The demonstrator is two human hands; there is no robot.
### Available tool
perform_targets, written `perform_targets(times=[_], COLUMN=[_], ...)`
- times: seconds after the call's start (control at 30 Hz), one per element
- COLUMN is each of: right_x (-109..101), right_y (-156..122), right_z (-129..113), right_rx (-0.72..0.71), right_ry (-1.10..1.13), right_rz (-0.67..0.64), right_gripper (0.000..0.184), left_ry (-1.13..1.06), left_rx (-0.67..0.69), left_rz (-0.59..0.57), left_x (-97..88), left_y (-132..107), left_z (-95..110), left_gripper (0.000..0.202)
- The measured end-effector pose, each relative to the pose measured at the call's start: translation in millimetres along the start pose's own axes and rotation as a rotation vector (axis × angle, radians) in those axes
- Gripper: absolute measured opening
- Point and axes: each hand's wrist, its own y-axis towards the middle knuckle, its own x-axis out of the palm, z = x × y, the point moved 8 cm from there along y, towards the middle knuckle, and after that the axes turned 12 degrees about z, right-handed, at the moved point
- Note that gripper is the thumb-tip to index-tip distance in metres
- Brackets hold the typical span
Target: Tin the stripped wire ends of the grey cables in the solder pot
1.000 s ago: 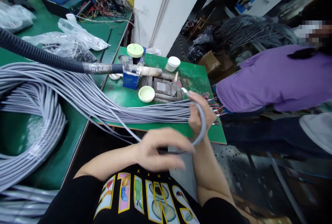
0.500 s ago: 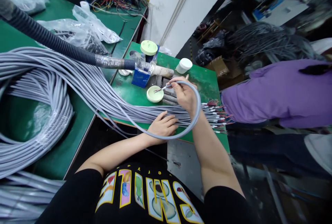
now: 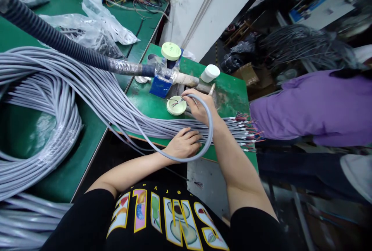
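Note:
My right hand [image 3: 200, 105] pinches the end of one grey cable [image 3: 208, 134], which loops back under my wrist. The cable's stripped coloured wire tips hang over a small pale-green dish [image 3: 176, 106] on the green table [image 3: 145, 103]. My left hand [image 3: 183, 143] rests fingers-down on a thick bundle of grey cables [image 3: 122, 111] near the table's front edge. The bundle's stripped ends [image 3: 244, 128] fan out to the right.
A corrugated black hose [image 3: 58, 41] runs to a blue box [image 3: 159, 85]. Two white-lidded jars [image 3: 209, 73] stand behind it. Coiled grey cable [image 3: 37, 127] fills the left bench, with plastic bags [image 3: 95, 30] behind. A person in purple [image 3: 308, 103] bends at the right.
My right hand carried the cable end from mid-air to the pale-green dish. My left hand moved forward from my chest onto the bundle. The view shifted slightly.

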Motion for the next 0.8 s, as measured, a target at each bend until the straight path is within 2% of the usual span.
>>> perform_targets(times=[0.23,0.5,0.57,0.67,0.8], right_x=[7.6,10.3,-0.9,-30.7,-67.2], right_y=[2.8,4.3,5.6,6.9,5.1], right_z=[-2.3,-2.7,-3.9,1.2,28.5], right_rx=[-0.024,-0.042,-0.048,-0.035,0.045], right_ry=[-0.040,-0.080,-0.090,-0.132,-0.214], right_rz=[-0.047,-0.066,-0.026,0.080,0.173], right_gripper=[0.020,0.021,0.023,0.025,0.028], left_ry=[0.014,-0.053,-0.061,-0.066,-0.039], left_rx=[0.040,0.010,-0.001,-0.016,-0.015], left_rz=[0.047,0.046,0.034,0.004,-0.009], left_x=[-5.8,-6.5,-4.9,-1.7,-1.0], left_y=[1.8,1.8,1.7,1.1,0.5], left_z=[3.2,1.7,0.7,-0.3,1.0], left_gripper=[0.026,0.023,0.022,0.020,0.022])
